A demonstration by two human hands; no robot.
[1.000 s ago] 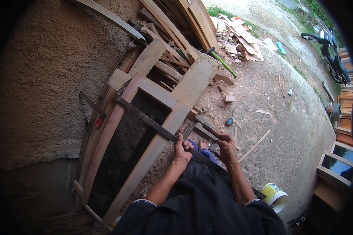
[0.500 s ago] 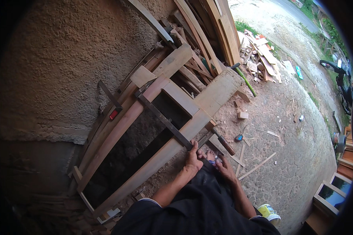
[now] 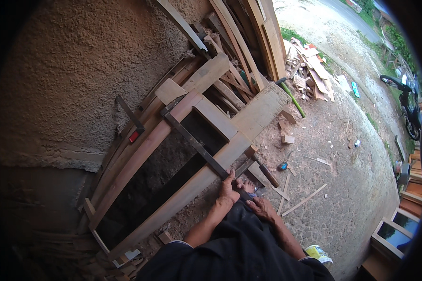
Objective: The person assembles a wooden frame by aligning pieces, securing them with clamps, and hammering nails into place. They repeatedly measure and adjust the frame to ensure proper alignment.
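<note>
A long dark steel bar clamp (image 3: 196, 146) lies across a wooden frame (image 3: 183, 187). Its fixed jaw hooks over the frame's far rail, beside a small wood block (image 3: 170, 91). Past the near rail, the clamp's sliding jaw carries a wooden screw handle (image 3: 268, 175), which sticks out to the right with no hand on it. My left hand (image 3: 227, 193) is closed around the bar just beyond the near rail. Close beside it, my right hand (image 3: 263, 209) curls its fingers at the near end of the bar; its grip is partly hidden.
A second clamp (image 3: 130, 114) sits on the frame's wall side, against a rough wall (image 3: 79, 84). Long boards (image 3: 267, 42) lean at the back. A scrap pile (image 3: 312, 68), a green-handled tool (image 3: 293, 97), a blue-and-black tape measure (image 3: 282, 166) and thin strips (image 3: 305, 200) lie on the ground.
My right hand has moved left and slightly down, from beside the bar to its near end, and its fingers have closed in. My left hand stays on the bar.
</note>
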